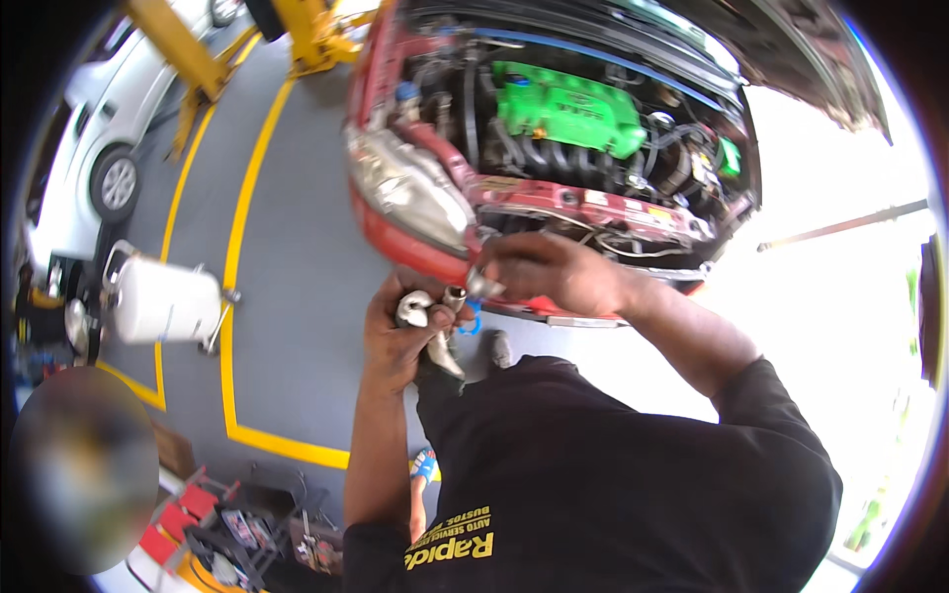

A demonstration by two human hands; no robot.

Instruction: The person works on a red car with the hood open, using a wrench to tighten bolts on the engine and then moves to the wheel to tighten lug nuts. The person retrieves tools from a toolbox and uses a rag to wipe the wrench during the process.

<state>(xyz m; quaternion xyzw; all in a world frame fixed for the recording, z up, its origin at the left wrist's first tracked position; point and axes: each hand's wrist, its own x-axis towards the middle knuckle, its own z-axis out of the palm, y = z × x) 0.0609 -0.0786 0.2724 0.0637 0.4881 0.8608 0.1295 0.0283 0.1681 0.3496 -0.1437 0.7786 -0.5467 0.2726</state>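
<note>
My left hand point(390, 331) is closed around a crumpled white rag point(442, 354) and a short, hollow-ended metal cylinder point(455, 297) that looks like a socket. Just beside it, my right hand point(559, 272) pinches a small silvery metal piece point(483, 286), blurred, so its exact kind is unclear. The two metal pieces are close together; whether they touch I cannot tell. A blue loop point(474, 318) shows behind my left hand. Both hands are in front of the bumper of a red car point(395, 247), below its headlight point(410, 188).
The car's hood point(811, 59) is up over an engine with a green cover point(573, 109). To the left stand a white tank point(166, 301) on wheels, a white car point(133, 89) and yellow lift posts point(173, 44). A tool cart point(247, 534) is at lower left.
</note>
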